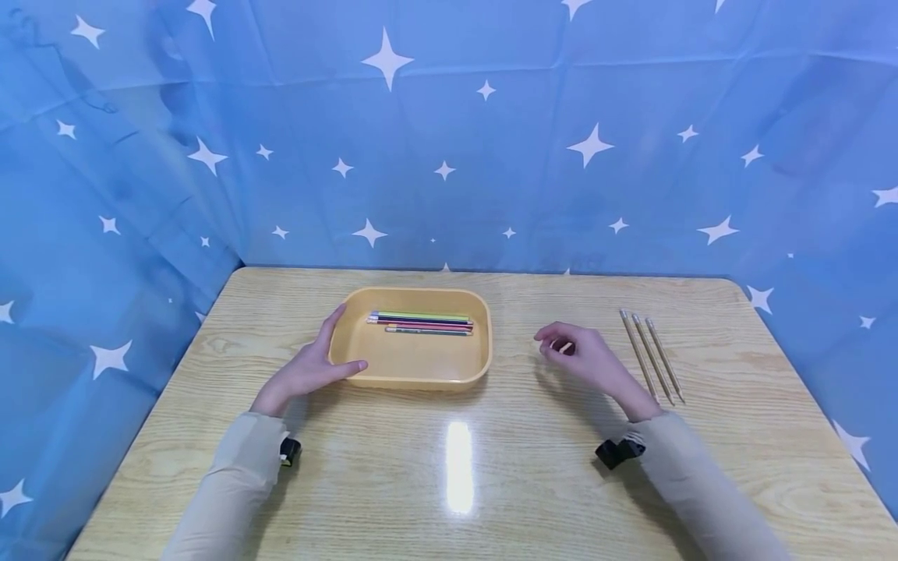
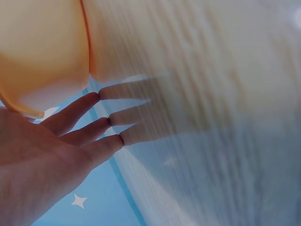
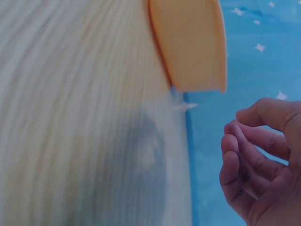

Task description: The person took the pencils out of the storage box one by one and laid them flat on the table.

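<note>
A shallow yellow-orange tray (image 1: 410,382) stands left of the table's middle, with several coloured pencils (image 1: 421,318) lying side by side in it. My left hand (image 1: 309,372) rests at the tray's left end, thumb over the front rim and fingers spread along the outside. Its fingers (image 2: 70,113) look straight in the left wrist view, tips at the table surface. Between the tray and three gold pencils (image 1: 652,357), my right hand (image 1: 585,354) hovers with loosely bent fingers. Nothing shows between its thumb and fingertips (image 3: 230,126) in the right wrist view.
The light wooden table (image 1: 379,483) reaches back to a blue curtain (image 1: 491,187) with white stars, which also hangs along both sides. A bright light reflection (image 1: 459,467) shows on the tabletop. Each wrist wears a small black device (image 1: 620,450) at the sleeve.
</note>
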